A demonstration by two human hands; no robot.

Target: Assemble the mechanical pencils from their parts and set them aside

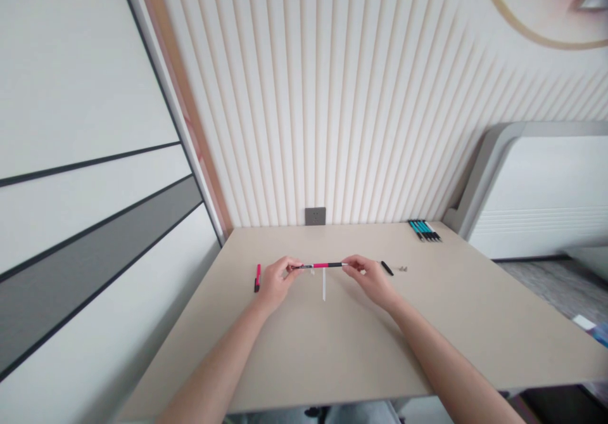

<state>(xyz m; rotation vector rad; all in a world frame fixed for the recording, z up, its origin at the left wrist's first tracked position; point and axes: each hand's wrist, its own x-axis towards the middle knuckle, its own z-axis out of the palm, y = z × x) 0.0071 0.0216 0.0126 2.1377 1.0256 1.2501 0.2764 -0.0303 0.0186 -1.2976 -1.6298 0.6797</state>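
Note:
A slim pen (321,265), pink in the middle with black parts, is held level above the table between both hands. My left hand (278,279) pinches its left end, and my right hand (368,276) pinches the pale tip at its right end. Below the pen, a thin white strip (323,284) lies on the table. To the left of my left hand is a pink piece (259,273) beside a black one (256,286). A black cap-like piece (387,268) lies right of my right hand, with tiny metallic bits (403,269) beyond it.
Several teal, black and white pens (425,231) lie side by side at the back right of the beige table (304,360). A dark socket (315,216) is on the ribbed wall behind. A white cabinet stands left, a pale headboard (546,183) right.

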